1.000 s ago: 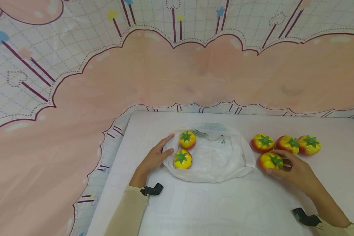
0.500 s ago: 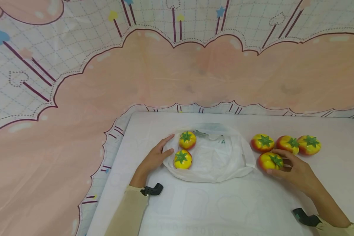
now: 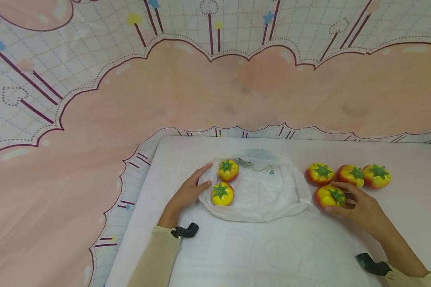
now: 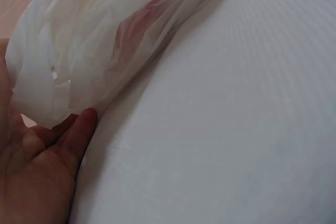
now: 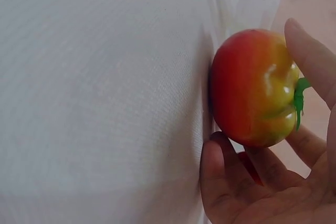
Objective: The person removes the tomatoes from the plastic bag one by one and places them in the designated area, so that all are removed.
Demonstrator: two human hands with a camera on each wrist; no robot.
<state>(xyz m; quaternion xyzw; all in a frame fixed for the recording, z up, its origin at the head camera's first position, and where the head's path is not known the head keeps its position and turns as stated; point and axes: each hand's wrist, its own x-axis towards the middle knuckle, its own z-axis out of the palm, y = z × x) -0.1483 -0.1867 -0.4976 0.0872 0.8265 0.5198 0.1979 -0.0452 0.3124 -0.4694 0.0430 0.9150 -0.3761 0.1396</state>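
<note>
My left hand [image 3: 187, 192] is at the left edge of a white plastic bag [image 3: 258, 195] lying flat. Its index finger and thumb are extended, and in the left wrist view the fingers touch the crinkled bag [image 4: 68, 51]. On the bag's left side sit two yellow-red toy tomatoes, an upper one [image 3: 233, 174] and a lower one [image 3: 227, 198], with green star-shaped leaves. Right of the bag, my right hand [image 3: 364, 209] holds another toy tomato [image 3: 323, 198] on the table, thumb and fingers curved round it. In the right wrist view, this tomato [image 5: 241, 87] shows its red side.
Behind the held tomato stand three more toy tomatoes, a left one [image 3: 314, 174], a middle one [image 3: 346, 175] and a right one [image 3: 375, 181]. All rest on a white table [image 3: 258, 255]. A printed peach cloth [image 3: 237, 91] hangs behind it.
Both hands, the bag and the toy tomatoes stay in place. Only the backdrop cloth at the left shifts slightly.
</note>
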